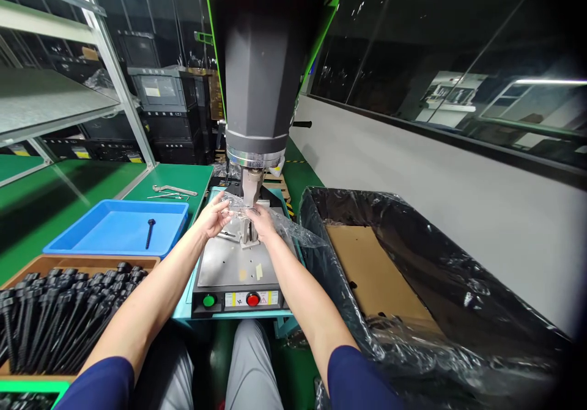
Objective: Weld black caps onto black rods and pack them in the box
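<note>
thin, see-through plastic film (300,233), crinkled and glossy

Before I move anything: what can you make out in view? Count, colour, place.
Press: 1, mostly grey, centre
Metal plate: 1, grey, beneath press
Plastic film: 1, clear, at both hands
Buttons: 2, green and red, press front
Tray: 1, blue, left
Peg: 1, black, in tray
Box: 1, brown, near left
Pegs: many, black, in box
Table: 1, green, left
Tools: several, silver, on table
Lined bin: 1, black, right
Cardboard: 1, brown, in lined bin
Crates: several, grey and black, back left
Shelf: 1, grey, left
Wall: 1, pale, right
Left hand: 1, bare, at plastic film
Right hand: 1, bare, at plastic film
Sleeves: 2, navy, bottom
</note>
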`<state>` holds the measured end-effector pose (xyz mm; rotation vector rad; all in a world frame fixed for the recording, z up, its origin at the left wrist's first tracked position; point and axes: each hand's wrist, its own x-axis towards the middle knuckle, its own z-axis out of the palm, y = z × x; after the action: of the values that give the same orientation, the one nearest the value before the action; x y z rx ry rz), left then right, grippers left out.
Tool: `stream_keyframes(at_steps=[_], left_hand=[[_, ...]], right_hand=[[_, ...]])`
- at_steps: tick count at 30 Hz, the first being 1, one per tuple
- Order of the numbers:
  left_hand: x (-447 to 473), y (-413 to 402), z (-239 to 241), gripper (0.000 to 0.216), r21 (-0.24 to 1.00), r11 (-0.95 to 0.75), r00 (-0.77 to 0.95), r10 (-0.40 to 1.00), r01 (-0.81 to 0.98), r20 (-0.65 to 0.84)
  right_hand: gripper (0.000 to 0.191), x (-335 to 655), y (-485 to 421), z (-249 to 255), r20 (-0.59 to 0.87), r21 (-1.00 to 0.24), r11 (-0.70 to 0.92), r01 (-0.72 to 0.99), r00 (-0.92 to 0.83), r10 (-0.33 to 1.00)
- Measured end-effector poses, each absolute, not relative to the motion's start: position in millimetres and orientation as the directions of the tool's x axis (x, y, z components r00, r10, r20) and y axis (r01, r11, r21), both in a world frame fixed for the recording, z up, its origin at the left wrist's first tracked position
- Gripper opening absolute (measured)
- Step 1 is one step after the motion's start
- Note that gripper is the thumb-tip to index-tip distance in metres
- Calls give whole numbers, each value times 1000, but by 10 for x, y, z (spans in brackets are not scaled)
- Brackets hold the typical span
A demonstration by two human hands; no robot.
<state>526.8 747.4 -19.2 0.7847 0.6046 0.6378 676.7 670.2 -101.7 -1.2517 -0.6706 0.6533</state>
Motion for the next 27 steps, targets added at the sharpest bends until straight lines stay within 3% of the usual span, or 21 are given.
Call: stream_keyframes(at_steps=[7,22,24,27], left_hand=[[5256,7527,-174,74,810,533,657,705,-245,-266],[5125,7311,-332,86,864,481,665,696,-151,-271],[5069,7203,-368,90,881,455,675,692,-133,-255],[4968,7021,-473,95,913,392,684,697,-115,-213]], right_hand=[[27,6952,6617,-893,137,-989,145,24,512,848],[40,7032,6571,-928,-87,-979,53,-196,641,762],[33,7164,6473,-887,-41,-989,63,-131,666,744],[24,7360,6276,-860,166,-986,95,140,699,695]])
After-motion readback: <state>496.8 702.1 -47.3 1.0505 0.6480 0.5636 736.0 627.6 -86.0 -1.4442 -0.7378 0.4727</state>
